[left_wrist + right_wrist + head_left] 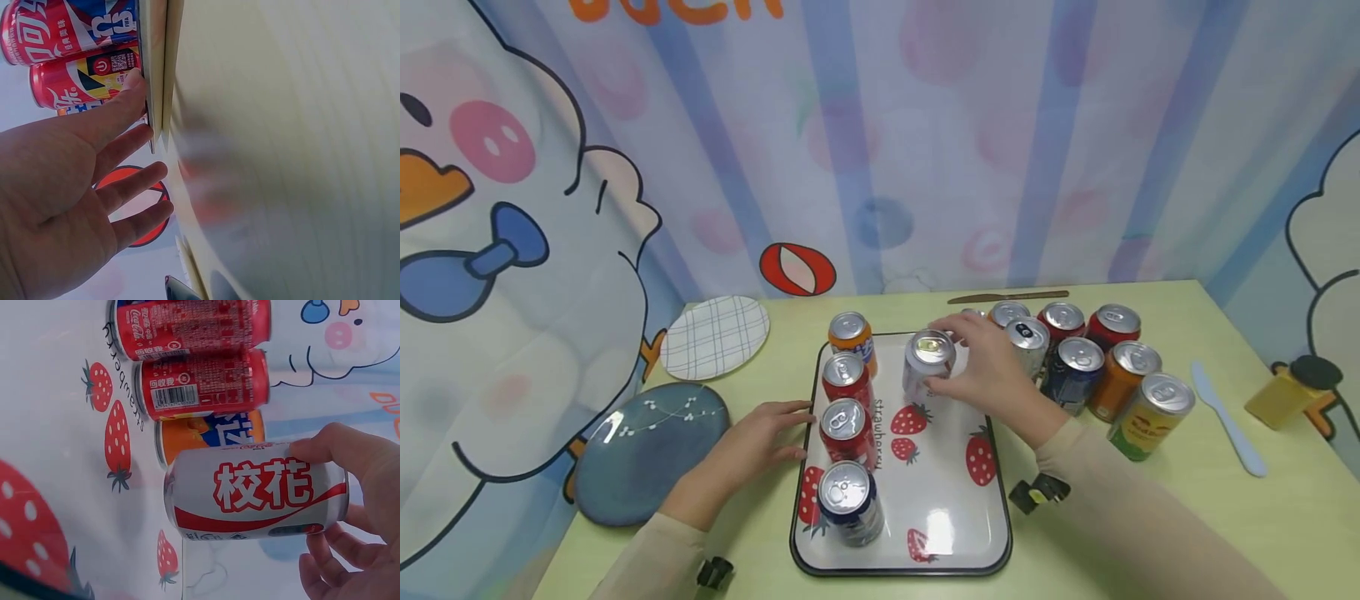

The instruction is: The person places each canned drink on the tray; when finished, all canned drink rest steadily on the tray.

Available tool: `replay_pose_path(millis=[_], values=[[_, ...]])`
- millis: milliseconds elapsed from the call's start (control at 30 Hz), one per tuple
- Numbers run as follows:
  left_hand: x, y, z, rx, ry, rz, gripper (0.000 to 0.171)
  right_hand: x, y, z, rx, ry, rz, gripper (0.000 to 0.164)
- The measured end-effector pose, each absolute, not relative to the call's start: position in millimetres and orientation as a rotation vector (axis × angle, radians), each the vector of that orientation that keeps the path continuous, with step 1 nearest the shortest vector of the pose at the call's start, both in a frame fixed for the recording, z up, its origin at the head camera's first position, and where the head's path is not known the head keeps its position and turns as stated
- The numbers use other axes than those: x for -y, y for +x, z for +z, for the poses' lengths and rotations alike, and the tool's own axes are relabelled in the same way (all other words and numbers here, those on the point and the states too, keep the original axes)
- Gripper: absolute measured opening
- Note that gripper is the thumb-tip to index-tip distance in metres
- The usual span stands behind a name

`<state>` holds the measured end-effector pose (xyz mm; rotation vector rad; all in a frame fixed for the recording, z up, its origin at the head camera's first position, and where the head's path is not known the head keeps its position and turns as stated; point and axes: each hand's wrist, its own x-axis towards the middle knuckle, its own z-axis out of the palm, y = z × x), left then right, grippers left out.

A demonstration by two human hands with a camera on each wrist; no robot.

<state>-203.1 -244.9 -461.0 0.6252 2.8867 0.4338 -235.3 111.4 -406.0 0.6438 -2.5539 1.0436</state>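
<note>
My right hand (pixel 996 367) grips a silver-white soda can (pixel 928 367) near its top, thumb on one side and fingers on the other. The can is upright over the back of the strawberry-printed tray (pixel 940 492); I cannot tell if it touches the tray. Along the tray's left side stand an orange can (pixel 852 337), two red cola cans (pixel 847 379) and a dark blue and silver can (pixel 852 508). My left hand (pixel 752 446) is at the tray's left rim, its fingers apart and holding nothing. In the left wrist view its thumb (pixel 128 94) is beside a red can.
Several cans crowd right of the tray, including a dark blue one (pixel 1072 379) and a yellow-green one (pixel 1150 417). Beyond lie a light blue knife (pixel 1228 421) and a yellow jar (pixel 1288 396). A blue plate (pixel 651 454) and checked plate (pixel 715 337) are left; a brown knife (pixel 1007 296) lies behind.
</note>
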Motion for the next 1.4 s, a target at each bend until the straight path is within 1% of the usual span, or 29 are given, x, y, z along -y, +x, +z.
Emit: replay_pose_path(millis=[267, 467, 800, 867, 1033, 1133, 1233, 1400], values=[[246, -202, -461, -2.884, 0.632, 0.429, 0.053, -84, -270, -412, 2.632, 0.578, 1.079, 0.064], [245, -203, -461, -2.880, 0.619, 0.412, 0.053, -73, -288, -418, 2.685, 0.563, 1.121, 0.064], [245, -203, -460, -2.869, 0.609, 0.423, 0.053, -67, -296, -428, 2.705, 0.580, 1.150, 0.067], [246, -203, -461, -2.867, 0.610, 0.430, 0.053, -68, -295, -429, 2.715, 0.589, 1.141, 0.070], [246, -204, -461, -2.866, 0.608, 0.443, 0.054, -74, -279, -423, 2.774, 0.652, 1.084, 0.084], [246, -204, -461, -2.867, 0.602, 0.451, 0.054, -83, -258, -414, 2.796, 0.702, 1.033, 0.086], [246, -203, -461, -2.860, 0.591, 0.471, 0.054, -100, -235, -408, 2.769, 0.745, 0.980, 0.083], [247, -202, -461, -2.857, 0.578, 0.478, 0.055, -144, -201, -407, 2.668, 0.750, 0.997, 0.070]])
